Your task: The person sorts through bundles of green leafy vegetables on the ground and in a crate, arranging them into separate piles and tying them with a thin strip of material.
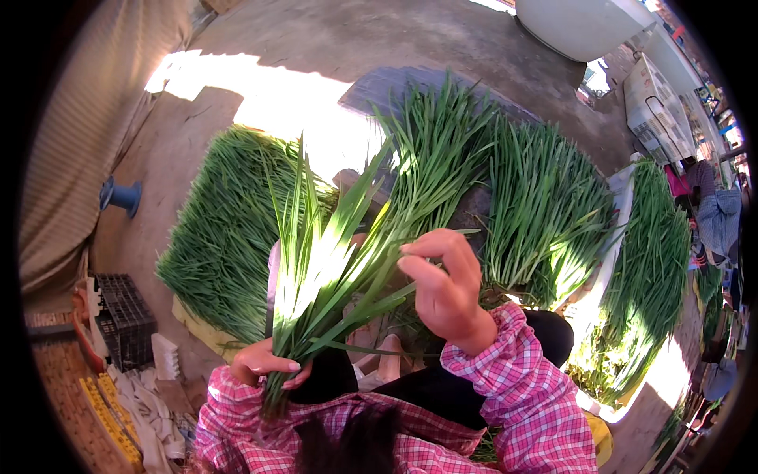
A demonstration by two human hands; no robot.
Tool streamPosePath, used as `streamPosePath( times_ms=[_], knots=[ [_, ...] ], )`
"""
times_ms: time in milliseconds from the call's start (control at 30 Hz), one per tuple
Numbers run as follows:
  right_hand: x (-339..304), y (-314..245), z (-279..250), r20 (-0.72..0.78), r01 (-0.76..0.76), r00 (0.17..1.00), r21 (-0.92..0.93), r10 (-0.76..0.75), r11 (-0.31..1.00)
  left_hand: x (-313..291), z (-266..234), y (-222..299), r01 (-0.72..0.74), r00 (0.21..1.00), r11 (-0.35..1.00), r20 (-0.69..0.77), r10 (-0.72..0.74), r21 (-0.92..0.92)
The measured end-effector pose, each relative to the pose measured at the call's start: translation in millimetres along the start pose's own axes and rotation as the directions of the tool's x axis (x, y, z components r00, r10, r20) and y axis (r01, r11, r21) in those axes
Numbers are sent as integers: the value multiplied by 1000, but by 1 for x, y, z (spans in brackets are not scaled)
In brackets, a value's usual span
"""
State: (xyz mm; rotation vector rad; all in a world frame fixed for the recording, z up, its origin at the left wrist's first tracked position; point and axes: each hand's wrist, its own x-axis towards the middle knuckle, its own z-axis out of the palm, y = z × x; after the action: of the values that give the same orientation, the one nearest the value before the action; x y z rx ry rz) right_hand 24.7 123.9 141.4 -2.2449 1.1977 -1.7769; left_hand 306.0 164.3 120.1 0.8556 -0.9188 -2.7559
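Note:
My left hand is wrapped round the lower ends of a bunch of garlic chives, whose long flat green leaves fan upward over my lap. To the right of those leaves, my right hand is raised with thumb and forefinger drawn together in a pinch. Whatever may be between these fingertips is too small to make out. Beyond my hands lies a loose heap of chives on a dark sheet. A second heap of chives sits right of it.
On the left, neatly stacked chives lie on a yellowish base. More chives fill a pale container at right. A black crate, a blue spool, a hanging cloth, a white basket and a large pale tub stand around.

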Motion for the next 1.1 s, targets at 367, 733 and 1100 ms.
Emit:
streamPosePath(
  times_ms=[367,733,1100],
  knots=[
    [14,77,-56,358,-815,579,230,733,532,3,-9,10,116,972,984,189,-141,138],
    [21,75,-32,810,-916,351,192,470,352,9,-15,8,114,917,964,349,-195,240],
    [21,69,-36,925,-892,252,108,285,439,10,-17,8,167,904,959,353,-241,227]
  ],
)
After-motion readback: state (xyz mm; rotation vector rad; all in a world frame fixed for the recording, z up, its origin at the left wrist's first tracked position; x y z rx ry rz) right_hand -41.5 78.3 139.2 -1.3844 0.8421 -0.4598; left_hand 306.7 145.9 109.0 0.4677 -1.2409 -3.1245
